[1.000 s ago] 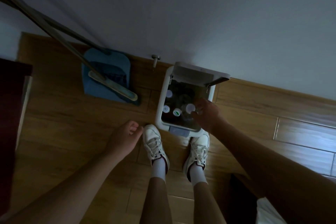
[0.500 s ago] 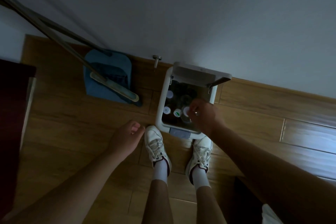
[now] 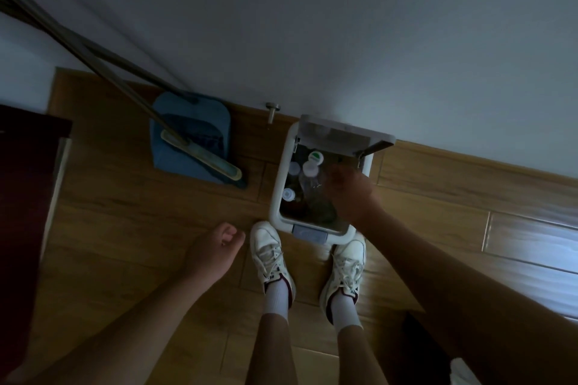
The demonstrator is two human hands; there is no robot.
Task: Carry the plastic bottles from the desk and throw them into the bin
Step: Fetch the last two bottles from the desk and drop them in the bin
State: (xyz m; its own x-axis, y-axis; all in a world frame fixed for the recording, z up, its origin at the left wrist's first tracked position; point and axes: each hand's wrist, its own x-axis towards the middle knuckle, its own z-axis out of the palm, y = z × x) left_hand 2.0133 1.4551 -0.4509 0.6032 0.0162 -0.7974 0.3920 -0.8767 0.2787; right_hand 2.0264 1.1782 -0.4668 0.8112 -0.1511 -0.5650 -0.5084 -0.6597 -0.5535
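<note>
Several bottles (image 3: 309, 168) already in bin (image 3: 277, 184); my right hand (image 3: 352, 197) above it, grip unclear; left hand (image 3: 212, 248) loosely curled, empty

Capped bottles (image 3: 308, 184) inside open white bin (image 3: 276, 197)

My one camera rides on my head, wide-angle, looking nearly straight down along my body. My shoes (image 3: 271, 255) stand low in the middle. My left arm (image 3: 125, 322) and right arm (image 3: 453, 290) enter from the lower corners. The bin (image 3: 276, 197) sits close, just past my toes, and the wall (image 3: 312, 25) fills the upper half.
</note>
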